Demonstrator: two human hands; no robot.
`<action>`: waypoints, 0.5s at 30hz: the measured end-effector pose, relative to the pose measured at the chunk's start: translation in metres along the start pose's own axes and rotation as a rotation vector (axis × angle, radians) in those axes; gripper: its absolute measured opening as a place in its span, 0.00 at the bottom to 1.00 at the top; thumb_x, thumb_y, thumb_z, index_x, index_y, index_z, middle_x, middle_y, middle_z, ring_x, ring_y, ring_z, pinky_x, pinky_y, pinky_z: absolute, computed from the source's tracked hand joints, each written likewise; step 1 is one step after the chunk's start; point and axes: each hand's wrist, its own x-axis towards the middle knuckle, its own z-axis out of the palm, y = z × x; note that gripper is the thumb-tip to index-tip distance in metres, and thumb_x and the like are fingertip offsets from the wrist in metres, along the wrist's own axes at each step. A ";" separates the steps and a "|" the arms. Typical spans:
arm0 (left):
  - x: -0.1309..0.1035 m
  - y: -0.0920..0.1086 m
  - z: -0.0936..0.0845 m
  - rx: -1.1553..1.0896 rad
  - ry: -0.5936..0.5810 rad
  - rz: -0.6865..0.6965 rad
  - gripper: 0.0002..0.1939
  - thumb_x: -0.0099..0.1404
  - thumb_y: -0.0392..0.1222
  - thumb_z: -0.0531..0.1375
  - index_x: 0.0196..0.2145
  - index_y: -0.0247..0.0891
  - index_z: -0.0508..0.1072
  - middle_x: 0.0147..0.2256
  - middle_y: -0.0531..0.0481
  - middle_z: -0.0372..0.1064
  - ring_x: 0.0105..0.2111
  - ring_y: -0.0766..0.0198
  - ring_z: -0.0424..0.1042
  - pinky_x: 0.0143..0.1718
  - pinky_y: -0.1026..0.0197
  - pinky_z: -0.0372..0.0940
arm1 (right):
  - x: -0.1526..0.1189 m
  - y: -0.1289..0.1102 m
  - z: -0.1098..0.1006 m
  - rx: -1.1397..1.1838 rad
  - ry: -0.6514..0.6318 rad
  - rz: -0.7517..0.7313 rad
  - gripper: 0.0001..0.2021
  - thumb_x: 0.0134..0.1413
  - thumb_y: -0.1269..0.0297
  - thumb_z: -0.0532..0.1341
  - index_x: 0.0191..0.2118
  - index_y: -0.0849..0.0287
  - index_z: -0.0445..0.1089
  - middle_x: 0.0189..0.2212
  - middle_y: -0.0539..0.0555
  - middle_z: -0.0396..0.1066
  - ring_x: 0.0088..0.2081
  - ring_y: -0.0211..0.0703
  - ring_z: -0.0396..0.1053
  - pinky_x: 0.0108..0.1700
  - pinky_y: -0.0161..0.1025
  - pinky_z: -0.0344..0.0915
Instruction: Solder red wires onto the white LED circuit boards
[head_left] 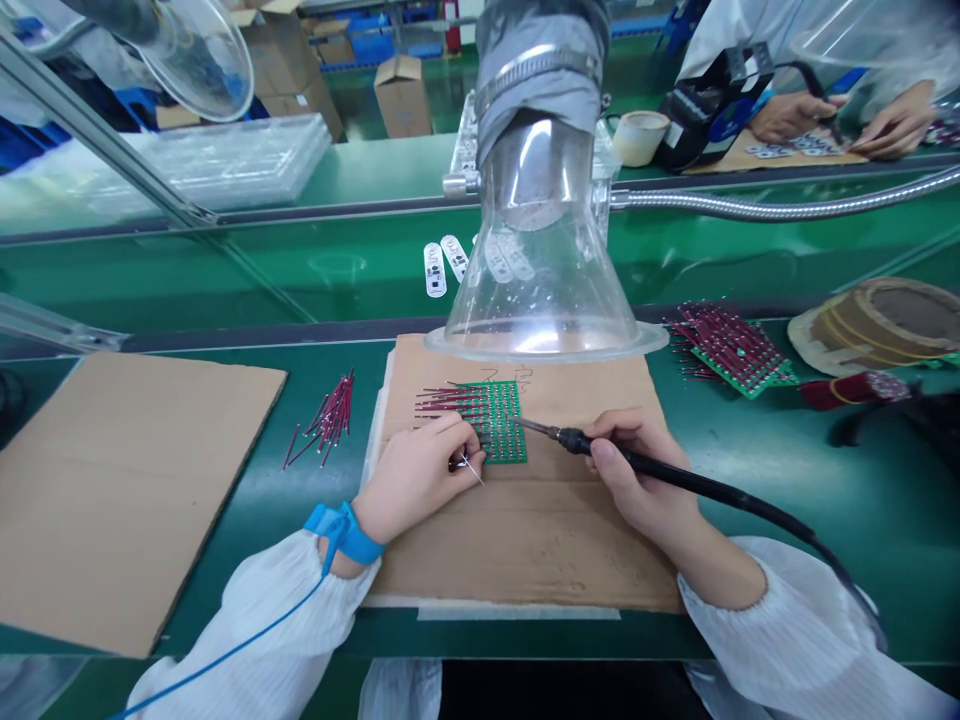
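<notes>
Green circuit board (504, 425) sits flat on the cardboard sheet (525, 545), middle of the worktop (319, 510), below the clear fume hood (544, 290). Dark red wires (439, 398) stick out past its left edge in a rough row.

Left hand (420, 465): at the board's lower left, over some of the wires. Thumb and fingers pinching a thin silvery wire (472, 469), one end poking out toward the wearer. Blue wrist strap (360, 538) on that wrist, cord running down the sleeve.

Right hand (645, 475): fingers closed round the black handle of the soldering iron (574, 441), pen grip. Tip is over the board's right edge; can't tell if it's touching. Iron's cable runs back along the right forearm.

Left of the sheet: loose pile of red wires (337, 412), then a bigger cardboard panel (127, 490). Right, toward the back: stack of wired boards (739, 350), tape roll (877, 325), banded wire bundle (851, 389). Across the divider, a co-worker's hands (791, 118) over small white parts (814, 146).
</notes>
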 end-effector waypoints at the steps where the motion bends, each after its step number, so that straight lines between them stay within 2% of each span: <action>1: 0.000 -0.001 -0.001 -0.006 0.002 0.010 0.05 0.72 0.40 0.62 0.35 0.42 0.73 0.35 0.54 0.73 0.35 0.61 0.73 0.35 0.60 0.61 | 0.001 0.000 0.001 -0.007 0.027 -0.004 0.07 0.74 0.56 0.67 0.51 0.49 0.75 0.38 0.50 0.78 0.31 0.39 0.73 0.34 0.37 0.70; 3: 0.000 -0.004 -0.002 -0.028 0.004 0.042 0.05 0.71 0.39 0.62 0.35 0.42 0.73 0.34 0.54 0.73 0.34 0.62 0.73 0.36 0.60 0.62 | 0.004 -0.002 0.001 -0.019 0.030 0.004 0.08 0.76 0.55 0.65 0.53 0.49 0.74 0.37 0.49 0.77 0.31 0.39 0.73 0.36 0.37 0.70; 5: 0.000 -0.006 -0.003 -0.055 0.003 0.080 0.06 0.72 0.39 0.62 0.34 0.41 0.73 0.34 0.53 0.73 0.34 0.62 0.73 0.35 0.60 0.63 | 0.008 -0.005 0.001 -0.043 -0.027 0.018 0.09 0.79 0.54 0.61 0.51 0.50 0.75 0.33 0.48 0.77 0.32 0.41 0.75 0.39 0.39 0.72; 6: 0.000 -0.006 -0.003 -0.069 -0.001 0.103 0.06 0.73 0.40 0.62 0.34 0.41 0.73 0.34 0.53 0.74 0.34 0.62 0.73 0.36 0.61 0.63 | 0.010 -0.006 0.002 -0.062 -0.071 0.013 0.10 0.80 0.54 0.59 0.50 0.50 0.75 0.34 0.49 0.77 0.34 0.43 0.77 0.42 0.40 0.74; 8: -0.001 -0.004 -0.001 -0.107 -0.024 0.170 0.07 0.75 0.41 0.62 0.36 0.42 0.75 0.35 0.52 0.75 0.35 0.62 0.74 0.36 0.61 0.64 | 0.013 -0.007 0.005 -0.112 -0.147 -0.021 0.10 0.78 0.52 0.61 0.50 0.50 0.74 0.42 0.53 0.80 0.44 0.48 0.80 0.50 0.45 0.76; 9: -0.001 -0.002 0.001 -0.136 -0.041 0.215 0.06 0.76 0.42 0.62 0.38 0.42 0.77 0.36 0.52 0.75 0.36 0.63 0.75 0.37 0.61 0.65 | 0.013 -0.007 0.007 -0.140 -0.182 -0.046 0.12 0.74 0.49 0.66 0.52 0.50 0.73 0.48 0.55 0.79 0.50 0.51 0.80 0.55 0.48 0.76; 12: -0.003 0.001 0.004 -0.238 -0.060 0.322 0.07 0.78 0.45 0.61 0.43 0.42 0.79 0.39 0.50 0.76 0.36 0.63 0.75 0.37 0.62 0.67 | 0.012 -0.003 0.012 -0.268 -0.291 -0.102 0.36 0.51 0.43 0.80 0.60 0.50 0.69 0.62 0.63 0.71 0.64 0.65 0.73 0.65 0.62 0.72; 14: -0.003 -0.004 0.001 -0.254 0.014 0.290 0.11 0.79 0.47 0.60 0.41 0.41 0.78 0.38 0.50 0.75 0.35 0.64 0.73 0.37 0.62 0.67 | 0.010 -0.001 0.015 -0.388 -0.375 -0.126 0.48 0.38 0.42 0.85 0.63 0.50 0.69 0.66 0.66 0.67 0.68 0.73 0.67 0.69 0.68 0.67; 15: -0.002 -0.011 -0.003 -0.232 0.076 0.234 0.13 0.79 0.48 0.59 0.39 0.41 0.78 0.36 0.50 0.73 0.33 0.64 0.72 0.37 0.62 0.66 | 0.009 -0.001 0.016 -0.440 -0.407 -0.132 0.51 0.35 0.42 0.86 0.65 0.50 0.68 0.66 0.67 0.66 0.69 0.75 0.66 0.69 0.70 0.65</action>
